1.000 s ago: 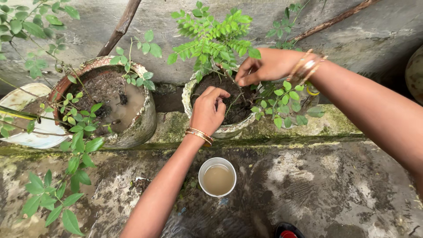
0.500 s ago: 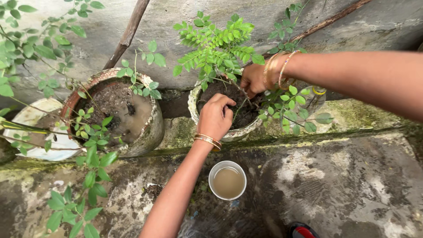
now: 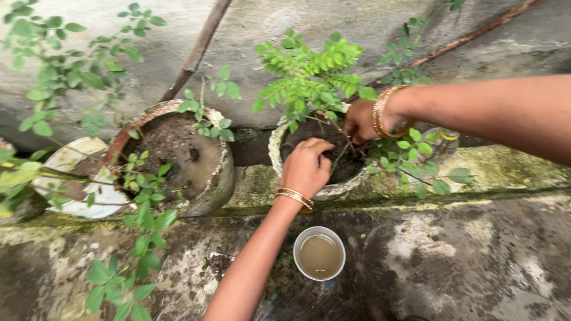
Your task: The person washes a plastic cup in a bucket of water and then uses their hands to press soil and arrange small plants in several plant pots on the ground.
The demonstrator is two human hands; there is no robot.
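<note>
A small weathered pot [image 3: 279, 156] holds dark soil [image 3: 309, 132] and a leafy green plant [image 3: 312, 68] on a thin stem. My left hand [image 3: 306, 165] rests on the pot's near rim, fingers curled down into the soil. My right hand [image 3: 360, 122] reaches in from the right with its fingers closed around the base of the plant's stem. Both wrists wear gold bangles. I cannot tell whether the left fingers pinch anything.
A larger cracked pot [image 3: 217, 178] with wet soil stands to the left, beside a white container [image 3: 71, 205]. A white cup of muddy water [image 3: 319, 254] sits on the wet concrete floor below. A clear bottle [image 3: 443, 142] stands right of the pot. Leafy branches [image 3: 134, 238] overhang the left.
My right hand has dropped from above the rim down into the pot to the stem's base. The left hand stays in the soil. The view has shifted, moving everything right and down.
</note>
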